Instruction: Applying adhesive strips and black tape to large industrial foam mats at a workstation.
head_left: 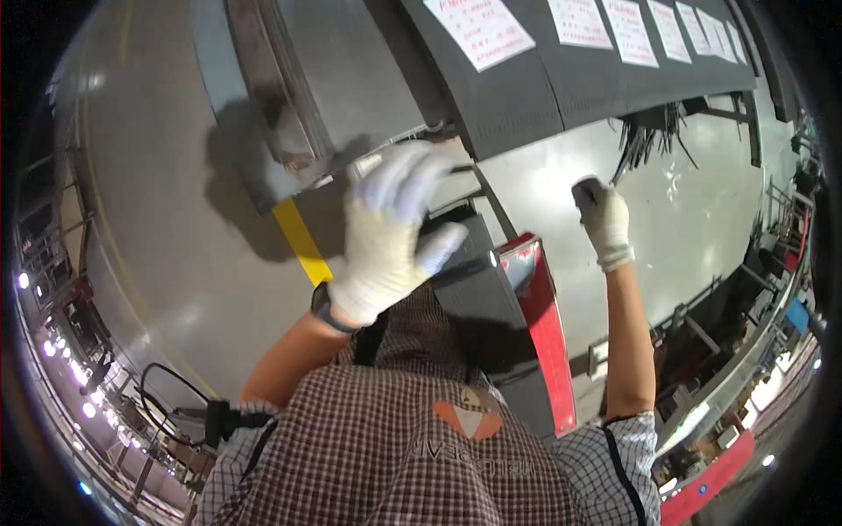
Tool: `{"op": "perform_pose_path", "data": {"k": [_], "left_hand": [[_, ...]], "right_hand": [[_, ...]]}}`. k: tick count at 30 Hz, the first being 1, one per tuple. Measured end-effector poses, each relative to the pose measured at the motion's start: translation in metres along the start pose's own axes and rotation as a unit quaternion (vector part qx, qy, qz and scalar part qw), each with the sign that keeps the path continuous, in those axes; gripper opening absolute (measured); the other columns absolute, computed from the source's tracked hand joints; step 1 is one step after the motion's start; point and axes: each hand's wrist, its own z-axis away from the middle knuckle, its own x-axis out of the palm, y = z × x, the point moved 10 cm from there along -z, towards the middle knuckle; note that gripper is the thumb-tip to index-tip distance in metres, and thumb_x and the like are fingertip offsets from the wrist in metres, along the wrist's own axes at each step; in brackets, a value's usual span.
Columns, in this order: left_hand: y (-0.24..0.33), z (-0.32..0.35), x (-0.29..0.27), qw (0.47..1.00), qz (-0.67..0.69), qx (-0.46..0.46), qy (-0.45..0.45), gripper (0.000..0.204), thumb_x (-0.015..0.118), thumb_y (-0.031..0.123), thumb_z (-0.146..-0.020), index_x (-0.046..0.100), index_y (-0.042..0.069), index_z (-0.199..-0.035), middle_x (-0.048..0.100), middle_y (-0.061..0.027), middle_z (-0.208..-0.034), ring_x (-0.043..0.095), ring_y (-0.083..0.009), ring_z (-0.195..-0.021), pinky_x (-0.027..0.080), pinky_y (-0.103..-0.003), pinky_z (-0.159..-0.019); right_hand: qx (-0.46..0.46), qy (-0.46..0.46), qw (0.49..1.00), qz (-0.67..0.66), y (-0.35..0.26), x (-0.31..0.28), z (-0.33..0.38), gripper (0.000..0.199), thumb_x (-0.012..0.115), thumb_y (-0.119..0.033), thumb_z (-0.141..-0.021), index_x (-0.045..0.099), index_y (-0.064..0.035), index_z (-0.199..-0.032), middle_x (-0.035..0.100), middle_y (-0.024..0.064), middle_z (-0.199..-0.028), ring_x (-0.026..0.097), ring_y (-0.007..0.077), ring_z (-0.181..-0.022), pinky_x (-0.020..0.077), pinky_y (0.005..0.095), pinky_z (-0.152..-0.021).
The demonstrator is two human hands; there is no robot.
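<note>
My left hand (390, 232), in a white knit glove, lies with spread fingers on a dark grey metal machine part (478, 302) that has a red side edge (548, 342). The fingertips reach toward a grey metal bar (368, 162) above it. My right hand (605, 219), also gloved, is raised to the right and closed around a small dark object (586, 188) whose kind I cannot tell. A black band sits on my left wrist.
A long dark panel (526, 96) with several white paper sheets (478, 31) runs across the top. A bundle of thin dark rods (649, 136) lies below its right end. A yellow strip (303, 241) marks the grey floor (167, 237). Racks and lights line the edges.
</note>
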Motion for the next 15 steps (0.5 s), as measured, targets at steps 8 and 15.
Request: {"op": "perform_pose_path", "data": {"k": [8, 15], "left_hand": [[-0.11, 0.01, -0.09, 0.946, -0.061, -0.183, 0.259, 0.089, 0.071, -0.007, -0.075, 0.034, -0.004, -0.156, 0.069, -0.0227, -0.108, 0.068, -0.0306, -0.094, 0.055, -0.037, -0.085], [-0.083, -0.039, -0.015, 0.965, 0.003, -0.165, 0.205, 0.096, 0.077, 0.005, -0.074, 0.03, -0.005, -0.157, 0.066, -0.0341, -0.113, 0.068, -0.048, -0.096, 0.056, -0.045, -0.082]], "right_hand": [[0.085, 0.07, 0.919, -0.378, 0.058, -0.022, 0.076, 0.012, 0.062, -0.007, -0.098, 0.069, -0.0045, -0.108, 0.065, -0.0009, -0.076, 0.054, 0.0046, -0.058, 0.0413, 0.0224, -0.05], [0.132, 0.045, 0.881, -0.451, 0.065, -0.019, 0.156, 0.014, 0.06, 0.001, -0.094, 0.069, -0.0011, -0.105, 0.068, 0.0026, -0.081, 0.056, 0.0048, -0.062, 0.0449, 0.0216, -0.054]]}}
